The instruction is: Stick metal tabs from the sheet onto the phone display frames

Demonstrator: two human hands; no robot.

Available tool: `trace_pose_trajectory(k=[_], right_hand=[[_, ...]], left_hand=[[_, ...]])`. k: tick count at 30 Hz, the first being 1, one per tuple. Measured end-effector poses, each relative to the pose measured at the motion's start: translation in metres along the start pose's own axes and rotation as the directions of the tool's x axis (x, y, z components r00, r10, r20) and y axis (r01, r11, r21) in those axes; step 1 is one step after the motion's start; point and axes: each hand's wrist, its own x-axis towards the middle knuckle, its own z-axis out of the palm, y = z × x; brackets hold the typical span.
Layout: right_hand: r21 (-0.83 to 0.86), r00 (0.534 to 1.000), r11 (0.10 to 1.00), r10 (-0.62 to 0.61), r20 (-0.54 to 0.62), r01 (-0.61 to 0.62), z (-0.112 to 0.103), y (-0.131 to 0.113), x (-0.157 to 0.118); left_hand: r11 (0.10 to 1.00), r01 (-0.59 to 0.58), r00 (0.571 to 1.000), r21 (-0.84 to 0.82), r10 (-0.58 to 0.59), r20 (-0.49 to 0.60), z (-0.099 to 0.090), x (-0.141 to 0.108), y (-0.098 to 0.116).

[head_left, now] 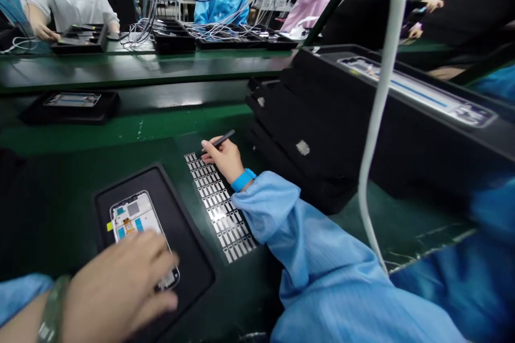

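My right hand (227, 162) is closed around dark tweezers (224, 138), at the far end of a sheet of small silvery adhesive pieces (220, 213) set in rows. The tweezers' tips are hidden by the fingers. A phone frame (141, 208) with white, blue and orange parts and a yellow tab lies in a black tray (171, 201), left of the sheet. Over the phone's near half hovers my left hand (120, 278), slightly blurred, thumb and fingers apart, nothing seen in it; whether it touches the phone I cannot tell.
Stacked black trays (314, 118) stand at the right, another phone frame (422, 91) on top. A pale cable (380, 118) hangs before them. Farther left is another black tray (108, 107). Across the bench, people work beside black bins (173, 37) and tangled white cables.
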Motion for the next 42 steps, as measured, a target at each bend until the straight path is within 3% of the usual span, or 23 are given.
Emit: trace_pose_trajectory(k=[1,4,7,9,13,16,19,22,24,26,28,30,32,36,42], right_hand=[[-0.016,1.000,1.000,-0.007,-0.014,0.007,0.001,0.001,0.003],[-0.053,1.000,0.999,-0.009,-0.026,0.008,0.002,0.005,0.010],[-0.058,1.000,0.998,0.001,-0.014,-0.002,0.002,0.009,0.013],[-0.055,1.000,0.998,0.000,-0.007,0.000,0.002,0.009,0.012],[-0.046,0.997,0.997,-0.071,-0.042,0.069,-0.002,-0.003,0.005],[-0.147,0.946,0.941,-0.318,-0.069,0.306,-0.011,-0.019,-0.004],[-0.373,0.844,0.764,-0.521,0.126,0.527,-0.021,-0.029,-0.012],[-0.435,0.756,0.621,-0.492,0.432,0.652,-0.026,-0.027,-0.013],[-0.395,0.720,0.612,-0.488,0.493,0.685,-0.028,-0.025,-0.011],[-0.334,0.744,0.669,-0.545,0.386,0.664,-0.029,-0.027,-0.007],[-0.234,0.820,0.787,-0.534,0.204,0.571,-0.030,-0.034,-0.005],[-0.075,0.912,0.909,-0.403,0.080,0.409,-0.029,-0.041,-0.005],[0.071,0.971,0.971,-0.233,0.045,0.230,-0.024,-0.046,-0.007],[0.148,0.997,0.988,-0.046,0.068,0.035,-0.012,-0.046,-0.014],[0.072,0.997,0.996,-0.052,0.064,0.047,-0.007,-0.038,-0.017]], left_hand=[[1.000,-0.002,1.000,0.003,0.002,-0.002,-0.006,0.019,-0.006],[0.985,0.155,0.986,0.078,-0.149,-0.075,-0.011,0.086,-0.032],[0.971,0.224,0.971,0.077,-0.216,-0.104,0.001,0.141,-0.052],[0.970,0.234,0.968,0.065,-0.227,-0.110,0.012,0.160,-0.056],[0.976,0.216,0.968,0.031,-0.210,-0.137,0.020,0.164,-0.054],[0.978,0.206,0.966,-0.026,-0.208,-0.153,0.016,0.158,-0.053],[0.971,0.213,0.959,-0.112,-0.229,-0.166,0.013,0.155,-0.054],[0.952,0.241,0.942,-0.189,-0.276,-0.191,0.012,0.152,-0.055],[0.938,0.262,0.928,-0.227,-0.309,-0.206,0.013,0.150,-0.056],[0.926,0.277,0.916,-0.257,-0.335,-0.220,0.014,0.150,-0.056],[0.919,0.278,0.906,-0.278,-0.347,-0.242,0.015,0.150,-0.056],[0.919,0.268,0.897,-0.288,-0.347,-0.274,0.016,0.150,-0.054],[0.924,0.253,0.889,-0.288,-0.339,-0.308,0.016,0.150,-0.053],[0.931,0.235,0.874,-0.280,-0.329,-0.359,0.017,0.149,-0.051],[0.935,0.228,0.863,-0.271,-0.323,-0.389,0.018,0.148,-0.052]])
